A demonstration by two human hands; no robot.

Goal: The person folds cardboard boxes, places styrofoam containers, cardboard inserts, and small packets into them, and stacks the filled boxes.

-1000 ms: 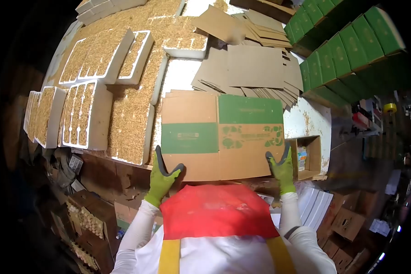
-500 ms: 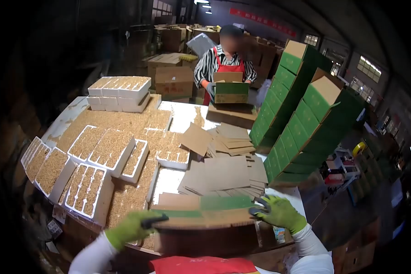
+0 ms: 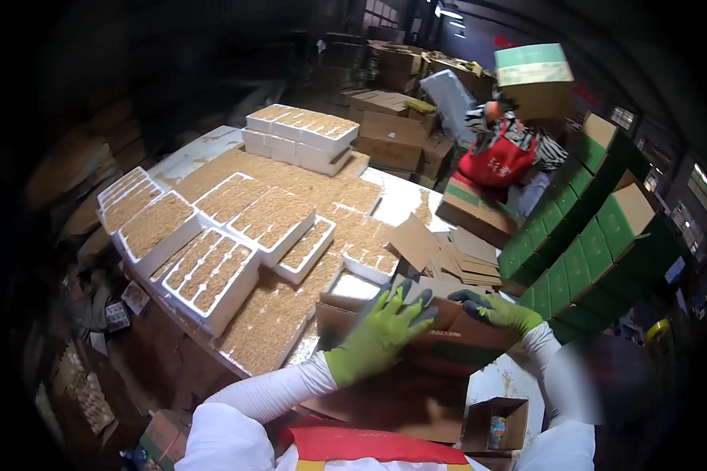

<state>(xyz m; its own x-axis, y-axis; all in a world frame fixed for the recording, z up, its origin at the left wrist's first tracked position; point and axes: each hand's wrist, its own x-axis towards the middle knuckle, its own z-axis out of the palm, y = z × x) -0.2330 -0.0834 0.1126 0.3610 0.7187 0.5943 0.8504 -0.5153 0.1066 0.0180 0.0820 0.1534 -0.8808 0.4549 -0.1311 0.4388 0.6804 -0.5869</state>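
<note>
In front of me a brown cardboard box (image 3: 448,345) stands tilted, dark print on its side. My left hand (image 3: 381,326), in a green glove with grey fingers, lies on its left part with the fingers spread. At the upper right edge, my right hand (image 3: 501,312), gloved alike, has its fingers curled over the cardboard. Behind the box lie flat cardboard sheets (image 3: 467,259), partly hidden. White trays (image 3: 287,224) filled with tan granular material stand to the left, on a layer of the same material.
Tall stacks of green boxes (image 3: 581,271) rise on the right. Across the table, a person in a red apron (image 3: 499,161) lifts a green-and-brown box (image 3: 534,78). A small open carton (image 3: 495,424) stands low at my right. Stacked white trays (image 3: 298,141) stand at the far end.
The view has turned left. My left hand has gone from the box's left end onto its face, fingers now spread. The box has tipped. The other person has raised a box overhead.
</note>
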